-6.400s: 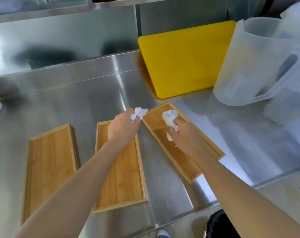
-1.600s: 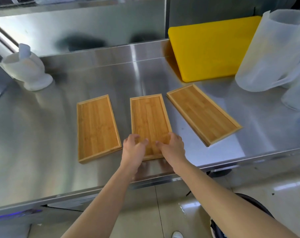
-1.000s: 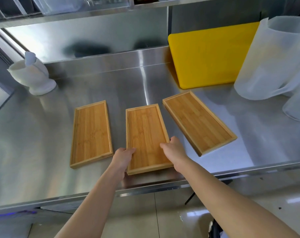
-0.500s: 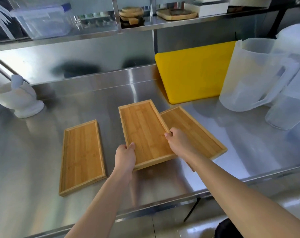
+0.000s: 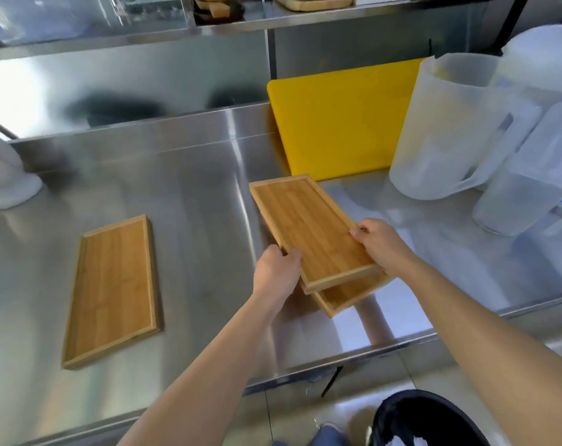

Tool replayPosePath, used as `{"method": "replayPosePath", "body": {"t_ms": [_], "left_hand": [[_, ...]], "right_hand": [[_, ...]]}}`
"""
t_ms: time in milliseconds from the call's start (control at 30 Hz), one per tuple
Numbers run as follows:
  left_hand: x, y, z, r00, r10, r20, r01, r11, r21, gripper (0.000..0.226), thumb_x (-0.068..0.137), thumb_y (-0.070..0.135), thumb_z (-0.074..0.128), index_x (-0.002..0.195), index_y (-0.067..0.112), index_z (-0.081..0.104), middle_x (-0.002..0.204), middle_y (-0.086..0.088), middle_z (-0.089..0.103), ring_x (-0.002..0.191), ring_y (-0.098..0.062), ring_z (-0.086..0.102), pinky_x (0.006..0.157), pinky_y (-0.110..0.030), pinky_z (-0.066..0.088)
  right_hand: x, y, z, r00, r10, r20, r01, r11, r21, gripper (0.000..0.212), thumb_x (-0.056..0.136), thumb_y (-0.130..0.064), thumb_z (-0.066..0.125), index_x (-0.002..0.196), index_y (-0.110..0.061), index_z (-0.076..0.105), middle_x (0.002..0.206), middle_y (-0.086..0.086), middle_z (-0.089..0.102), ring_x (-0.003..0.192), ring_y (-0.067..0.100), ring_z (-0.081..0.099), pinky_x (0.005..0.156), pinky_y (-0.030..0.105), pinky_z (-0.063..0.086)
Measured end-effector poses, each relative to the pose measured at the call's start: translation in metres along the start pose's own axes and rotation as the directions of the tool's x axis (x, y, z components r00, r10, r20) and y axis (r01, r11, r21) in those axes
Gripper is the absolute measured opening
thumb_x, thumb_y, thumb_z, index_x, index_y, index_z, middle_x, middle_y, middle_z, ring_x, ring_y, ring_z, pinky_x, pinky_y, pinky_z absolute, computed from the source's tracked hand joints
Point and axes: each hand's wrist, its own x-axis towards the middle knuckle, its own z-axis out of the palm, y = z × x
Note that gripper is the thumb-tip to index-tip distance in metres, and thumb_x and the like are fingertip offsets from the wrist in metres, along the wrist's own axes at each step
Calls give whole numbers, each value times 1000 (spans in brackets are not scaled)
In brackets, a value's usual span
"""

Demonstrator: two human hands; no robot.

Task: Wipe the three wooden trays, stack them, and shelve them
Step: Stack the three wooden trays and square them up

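Both of my hands hold one wooden tray [image 5: 308, 230] by its near end, just over a second wooden tray [image 5: 347, 292] on the steel counter [image 5: 192, 201]. Only the lower tray's near corner shows beneath it. My left hand [image 5: 278, 273] grips the held tray's near left corner, and my right hand [image 5: 381, 244] grips its right edge. A third wooden tray [image 5: 112, 284] lies flat by itself to the left. The steel shelf [image 5: 305, 14] runs along the top of the view.
A yellow cutting board [image 5: 341, 123] leans against the back wall. Two translucent plastic jugs [image 5: 450, 130] [image 5: 530, 175] stand at the right. A white mortar [image 5: 3, 178] sits at the far left. A black bin [image 5: 427, 420] is on the floor below the counter edge.
Both hands have carried the middle tray to the right, from overlapping the right tray's edge to nearly covering it. The left tray has stayed put. The paper wipes from earlier are gone.
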Motion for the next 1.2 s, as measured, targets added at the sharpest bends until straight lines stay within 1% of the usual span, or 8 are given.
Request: {"method": "replayPosePath", "body": {"t_ms": [333, 533, 733, 900, 967, 1067, 1133, 1200], "left_hand": [[-10, -10, 57, 996, -11, -89, 31, 973, 230, 32, 88, 41, 42, 82, 11, 50, 75, -1, 57, 62, -17, 52, 50, -29, 36], [-10, -19, 61, 975, 80, -208, 9, 918, 395, 36, 87, 32, 37, 56, 15, 39, 57, 0, 47, 50, -18, 43, 46, -29, 31], [-1, -27, 61, 967, 80, -243, 32, 904, 426, 39, 88, 31, 37, 53, 13, 38, 54, -2, 46, 50, -22, 43, 46, -29, 31], [1, -29, 58, 966, 107, -234, 9, 895, 446, 45, 89, 34, 39, 50, 13, 35, 52, -2, 43, 54, -29, 43, 51, -31, 34], [-1, -30, 57, 967, 120, -225, 4, 876, 482, 44, 91, 41, 38, 58, 13, 41, 60, -3, 49, 60, -29, 47, 54, -32, 36], [-6, -36, 56, 951, 169, -257, -41, 897, 440, 42, 89, 54, 39, 95, 14, 51, 97, -3, 59, 81, -21, 52, 69, -33, 40], [-16, -41, 56, 968, 199, -156, -148, 946, 287, 65, 79, 63, 48, 125, 18, 38, 120, 8, 48, 100, -9, 46, 84, -29, 39], [-28, -45, 62, 965, 263, -8, -256, 943, 213, 93, 67, 67, 62, 139, 31, 14, 127, 16, 32, 114, -3, 33, 97, -29, 30]], "right_hand": [[21, 50, -18, 992, -85, 97, 100, 981, -164, 25, 93, -27, 43, 86, -7, 55, 82, 9, 57, 76, 26, 53, 59, 34, 34], [27, 58, -11, 978, -176, 109, 203, 921, -334, 27, 95, -31, 37, 77, -13, 46, 63, 0, 47, 63, 23, 49, 49, 31, 28], [32, 60, -4, 964, -220, 147, 263, 866, -425, 27, 95, -33, 33, 81, -14, 45, 63, 0, 48, 64, 24, 52, 55, 32, 35], [32, 67, -6, 952, -258, 163, 305, 823, -479, 32, 94, -38, 35, 72, -17, 42, 58, -2, 45, 55, 17, 47, 46, 28, 28], [32, 70, -6, 952, -248, 176, 303, 833, -463, 35, 94, -43, 34, 70, -18, 42, 59, -2, 47, 53, 15, 47, 45, 26, 29], [30, 73, -6, 959, -223, 175, 277, 872, -403, 37, 92, -49, 35, 76, -17, 45, 64, -2, 51, 56, 13, 49, 46, 25, 30], [27, 74, -7, 959, -196, 205, 262, 890, -372, 37, 91, -50, 37, 71, -19, 43, 64, -1, 51, 57, 13, 49, 47, 25, 31], [24, 76, -7, 957, -170, 234, 245, 906, -344, 38, 91, -50, 39, 66, -21, 39, 63, -1, 49, 56, 14, 48, 48, 26, 30]]}}
